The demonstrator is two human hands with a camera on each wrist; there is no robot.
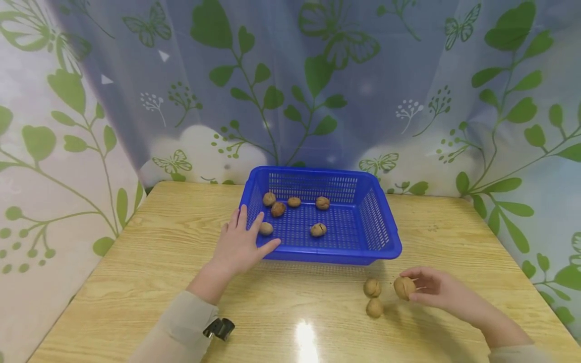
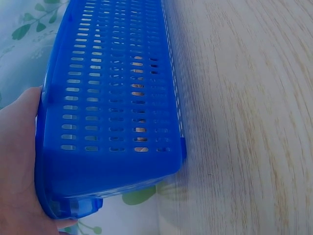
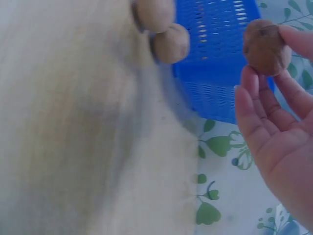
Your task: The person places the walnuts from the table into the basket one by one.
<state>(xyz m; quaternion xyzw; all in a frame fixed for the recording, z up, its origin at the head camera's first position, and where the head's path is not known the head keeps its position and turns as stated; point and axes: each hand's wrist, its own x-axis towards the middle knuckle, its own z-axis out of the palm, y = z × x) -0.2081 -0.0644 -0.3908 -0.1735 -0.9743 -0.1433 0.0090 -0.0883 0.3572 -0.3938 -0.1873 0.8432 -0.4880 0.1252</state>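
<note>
In the head view, a blue plastic basket (image 1: 383, 222) stands on the table with several walnuts (image 1: 318, 230) inside. My left hand (image 1: 238, 247) rests over its front left corner, fingers spread and fairly straight across the rim. Seen from the left wrist, that hand (image 2: 19, 161) lies along the rim beside the slotted wall (image 2: 105, 169). My right hand (image 1: 447, 295) pinches a walnut (image 1: 404, 288) between thumb and fingertips, to the right of the basket's front. The right wrist view shows the held walnut (image 3: 266, 48) raised at the fingertips.
Two more walnuts, an upper one (image 1: 372, 288) and a lower one (image 1: 374, 307), lie together on the wooden table (image 1: 150, 282) in front of the basket. A leaf-and-butterfly patterned curtain (image 1: 290, 101) hangs behind and along both sides.
</note>
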